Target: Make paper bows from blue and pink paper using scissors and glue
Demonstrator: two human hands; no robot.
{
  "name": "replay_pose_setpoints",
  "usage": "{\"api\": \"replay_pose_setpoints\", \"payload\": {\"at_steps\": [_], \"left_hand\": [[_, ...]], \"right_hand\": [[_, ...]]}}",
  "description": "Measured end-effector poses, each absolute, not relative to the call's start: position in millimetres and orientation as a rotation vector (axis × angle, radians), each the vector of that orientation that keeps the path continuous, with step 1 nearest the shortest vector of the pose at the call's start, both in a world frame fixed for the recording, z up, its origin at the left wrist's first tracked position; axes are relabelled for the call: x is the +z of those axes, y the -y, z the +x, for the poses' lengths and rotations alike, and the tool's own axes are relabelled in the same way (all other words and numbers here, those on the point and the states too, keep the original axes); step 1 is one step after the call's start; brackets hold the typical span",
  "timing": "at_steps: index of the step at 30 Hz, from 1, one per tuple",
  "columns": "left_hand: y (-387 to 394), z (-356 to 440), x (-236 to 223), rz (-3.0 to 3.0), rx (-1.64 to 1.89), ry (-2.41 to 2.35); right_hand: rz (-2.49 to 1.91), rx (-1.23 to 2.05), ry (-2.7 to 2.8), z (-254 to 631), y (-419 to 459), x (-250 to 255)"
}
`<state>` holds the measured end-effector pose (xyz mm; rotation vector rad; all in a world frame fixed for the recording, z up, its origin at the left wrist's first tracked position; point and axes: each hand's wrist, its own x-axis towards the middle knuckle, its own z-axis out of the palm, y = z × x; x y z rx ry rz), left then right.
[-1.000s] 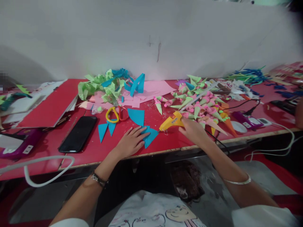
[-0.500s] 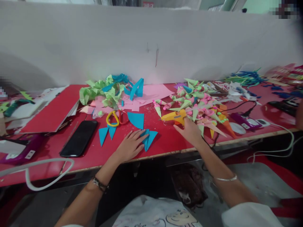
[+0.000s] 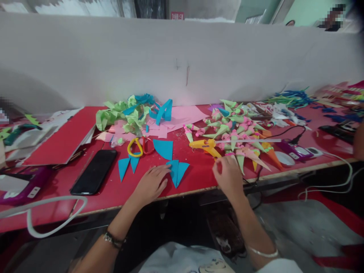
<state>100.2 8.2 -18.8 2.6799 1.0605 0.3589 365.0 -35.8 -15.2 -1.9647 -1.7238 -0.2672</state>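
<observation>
As a person works at a red counter [image 3: 199, 176], the head camera's view shows the left hand [image 3: 151, 183] low over the surface, its fingers extended and close together, the tips touching the left edge of a blue piece [image 3: 174, 177] that narrows to a point near the counter's front. The right hand [image 3: 229, 174] curls by the handle of a yellow glue gun [image 3: 203, 144], thumb and forefinger bent toward each other; whether they pinch anything or touch the handle cannot be told. The gun appears to lie on the counter, nozzle toward the left, a glue stick [image 3: 256, 140] jutting from its back across a pile of cones [image 3: 235, 134]. The step in hand looks to be shaping and gluing the blue piece; the next move would seem to call for both hands on it, edges lined up. Just behind it sits a blue quarter-round [image 3: 165, 149]. To the left, scissors [image 3: 135, 148] overlap blue triangles [image 3: 123, 168], with a phone [image 3: 93, 172] farther out. Green scraps [image 3: 122, 115] and pink paper [image 3: 186, 115] line the back. The cones crowd the gun's right side, where the long stick could disturb them if swung.
</observation>
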Motion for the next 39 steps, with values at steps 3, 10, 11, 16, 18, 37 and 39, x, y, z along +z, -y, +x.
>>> {"api": "replay_pose_setpoints", "payload": {"at_steps": [3,10,11,16,18,37,39], "left_hand": [[-8.5,98.9,-20.9,2.695,0.373,-1.066],[-9.7,98.6,-22.9,2.646,0.403,-1.146],[-9.9,98.5,-22.5,2.637,0.399,-1.154],[-11.9,95.2,-19.9,2.663,0.33,-1.125],[-13.6,93.3,-18.9,2.675,0.318,-1.097],[-13.8,90.9,-22.4,2.517,0.572,-1.083],[-13.2,91.7,-22.5,2.52,0.583,-1.105]], "right_hand": [[-1.798,-0.027,1.899,345.7,47.9,-23.6],[-1.533,0.232,2.053,318.2,41.7,-29.9],[-1.508,0.259,2.065,316.5,41.2,-29.1],[-1.436,0.357,2.055,314.0,41.6,-27.2],[-1.409,0.374,2.064,313.8,41.7,-26.6],[-1.35,0.416,2.272,307.4,33.3,-24.4],[-1.34,0.418,2.288,307.2,29.9,-23.0]]}}
